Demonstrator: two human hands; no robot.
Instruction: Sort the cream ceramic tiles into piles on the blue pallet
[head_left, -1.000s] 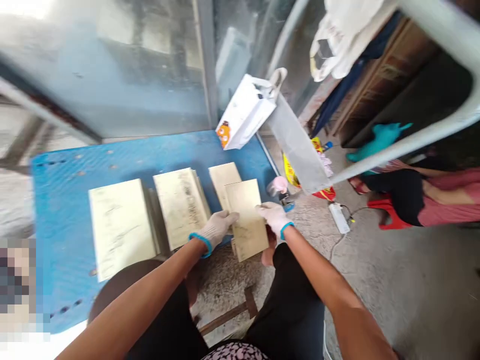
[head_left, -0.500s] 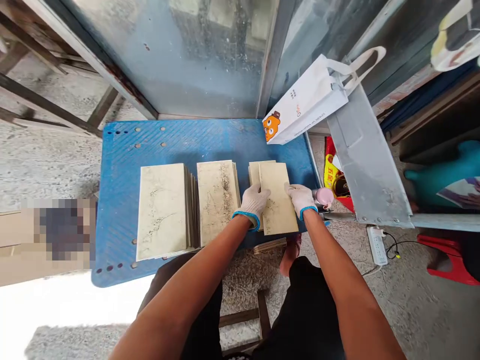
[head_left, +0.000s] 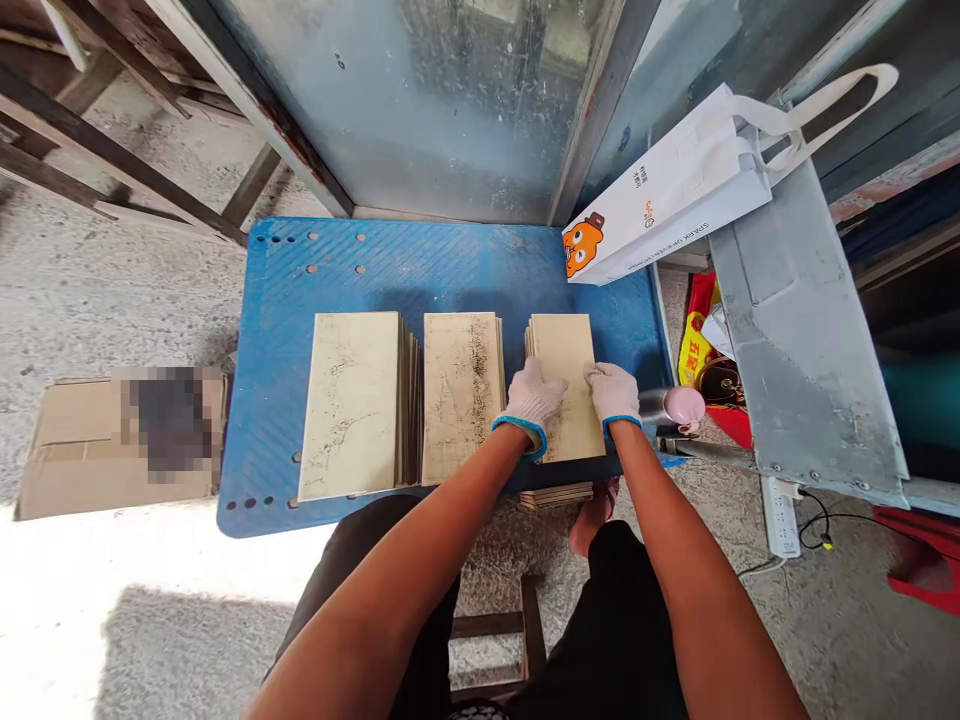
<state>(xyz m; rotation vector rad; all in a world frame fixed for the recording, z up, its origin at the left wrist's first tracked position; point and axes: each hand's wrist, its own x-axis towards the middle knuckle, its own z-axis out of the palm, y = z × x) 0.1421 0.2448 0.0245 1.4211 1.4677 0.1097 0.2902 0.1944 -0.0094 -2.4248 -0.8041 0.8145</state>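
Observation:
A thin cream rectangular board [head_left: 564, 335] tops the rightmost stack on a blue plastic table [head_left: 465, 265]. My left hand [head_left: 532, 398], in a white knitted glove with a blue cuff, grips the stack's left side, its thumb lying over the top board. My right hand [head_left: 615, 393], gloved alike, pinches that board's right edge; its fingertips are partly hidden. Beside my left wrist stands the middle stack of boards [head_left: 459, 395], its top sheet smudged with dark specks. Further left is a taller stack [head_left: 352, 400] with faint dark marks.
A white paper bag [head_left: 667, 190] with an orange cartoon leans at the table's back right. A pink-lidded bottle [head_left: 684, 407] is just right of my right hand. More boards [head_left: 556, 495] lie below the table's front edge. Cardboard [head_left: 67, 450] lies on the floor left.
The top board has shifted left relative to its stack and now lies nearly in line with it. Both hands stay on it. The view has swung a little to the left.

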